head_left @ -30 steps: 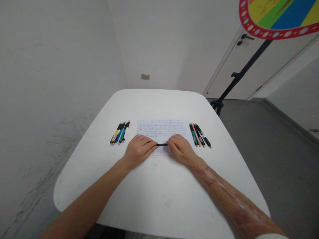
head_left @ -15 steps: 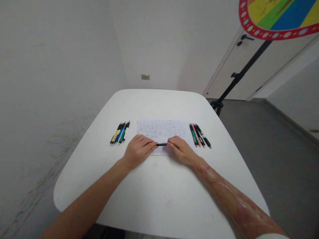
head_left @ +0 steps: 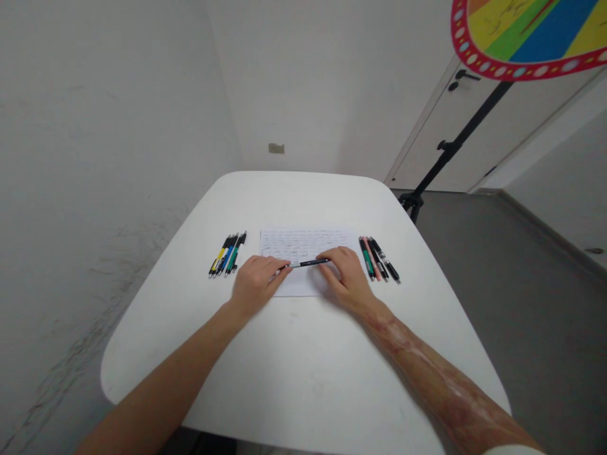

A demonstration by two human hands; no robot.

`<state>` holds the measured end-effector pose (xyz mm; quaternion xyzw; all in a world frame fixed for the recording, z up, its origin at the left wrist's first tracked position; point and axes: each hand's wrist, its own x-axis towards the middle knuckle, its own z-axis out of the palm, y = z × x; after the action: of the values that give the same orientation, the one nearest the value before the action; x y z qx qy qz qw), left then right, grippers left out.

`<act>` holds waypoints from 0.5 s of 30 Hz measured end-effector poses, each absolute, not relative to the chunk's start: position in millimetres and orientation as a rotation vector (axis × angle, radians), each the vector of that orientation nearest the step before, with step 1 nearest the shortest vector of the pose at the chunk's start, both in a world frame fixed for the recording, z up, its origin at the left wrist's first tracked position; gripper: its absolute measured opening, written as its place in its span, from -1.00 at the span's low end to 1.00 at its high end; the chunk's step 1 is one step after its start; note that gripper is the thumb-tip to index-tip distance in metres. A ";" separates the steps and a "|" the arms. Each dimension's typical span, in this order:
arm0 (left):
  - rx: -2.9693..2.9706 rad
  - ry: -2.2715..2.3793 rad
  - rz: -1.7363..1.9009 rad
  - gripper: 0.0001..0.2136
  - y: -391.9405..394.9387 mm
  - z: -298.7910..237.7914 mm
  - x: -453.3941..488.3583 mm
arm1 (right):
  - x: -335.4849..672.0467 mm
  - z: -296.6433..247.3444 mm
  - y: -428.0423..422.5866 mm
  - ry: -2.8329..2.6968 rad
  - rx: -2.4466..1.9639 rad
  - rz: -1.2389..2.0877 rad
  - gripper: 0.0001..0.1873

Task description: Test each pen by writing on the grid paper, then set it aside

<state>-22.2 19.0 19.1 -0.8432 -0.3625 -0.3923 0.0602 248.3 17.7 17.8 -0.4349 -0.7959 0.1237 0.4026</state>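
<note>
Already down: nine-o'clock pens [head_left: 229,254], three-o'clock pens [head_left: 379,259]; not yet, I note: centre pen [head_left: 307,263], pinched by left hand [head_left: 256,278] and right hand [head_left: 348,276].

At the centre we see a dark pen [head_left: 310,262] with a whitish section, over a white sheet [head_left: 284,240] lined with rows of dark handwriting. At nine o'clock we find click pens [head_left: 229,256] in black with yellow, blue and green; at three o'clock, a green-and-black pen [head_left: 368,258] and a pink pen [head_left: 374,258]. Our tabletop [head_left: 303,354] is white. Between one and two o'clock, our prize wheel [head_left: 545,38] is banded yellow, green and blue, its red rim [head_left: 499,69] spotted pale.
</note>
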 end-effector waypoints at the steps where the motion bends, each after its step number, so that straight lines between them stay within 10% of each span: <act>1: -2.555 -1.084 -1.188 -0.79 18.6 18.2 -21.6 | 245.1 19.2 16.1 -2.070 -1.080 0.257 -0.82; 15: -2.723 -1.187 -1.204 -0.76 13.9 18.8 -24.7 | 243.4 10.2 15.3 -2.097 -1.012 0.379 -0.59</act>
<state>-24.7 13.9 18.8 -0.8492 -0.3701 -0.3754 -0.0318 243.4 15.3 10.2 -0.3965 -0.8218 0.1485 0.3813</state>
